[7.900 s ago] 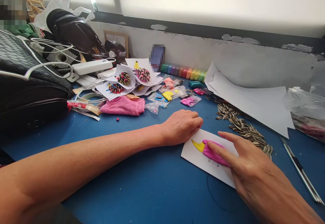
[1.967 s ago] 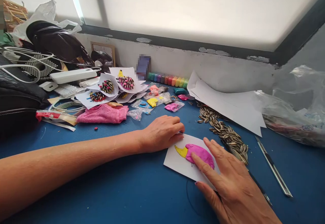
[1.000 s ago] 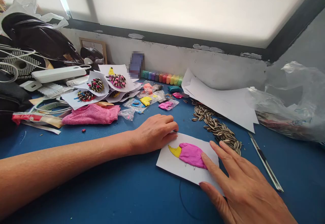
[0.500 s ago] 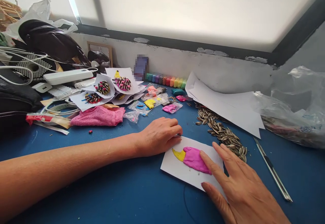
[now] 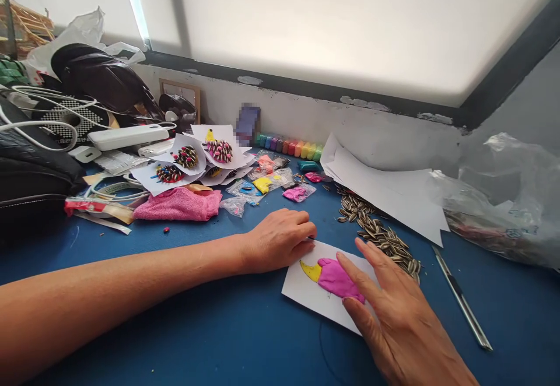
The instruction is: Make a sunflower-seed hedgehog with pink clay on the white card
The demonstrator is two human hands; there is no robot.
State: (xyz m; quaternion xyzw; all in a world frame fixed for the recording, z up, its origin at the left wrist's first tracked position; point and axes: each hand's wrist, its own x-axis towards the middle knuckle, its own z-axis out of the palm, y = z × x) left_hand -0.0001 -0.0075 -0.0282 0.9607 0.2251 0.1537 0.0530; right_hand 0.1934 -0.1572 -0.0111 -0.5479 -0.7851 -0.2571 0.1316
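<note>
A small white sheet of paper lies on the blue table, bearing a pink clay body joined to a yellow clay pointed head. Short drawn legs show below the pink clay. My left hand has its fingers curled at the paper's upper left corner, thumb side against it; the fingertips are hidden. Over the right part of the sheet, my right hand is open with fingers spread. Its index finger and thumb are at the pink clay's right side, and the palm covers the sheet's right edge.
Striped sunflower seeds are heaped beyond my right hand, beside white paper sheets. A utility knife lies at right. Behind are clay packets, a pink cloth, finished seed-covered pictures and a clay colour row.
My right hand has shifted left over the pink clay, its thumb now at the clay's lower edge. My left hand stays at the paper's corner. The camera view has moved slightly.
</note>
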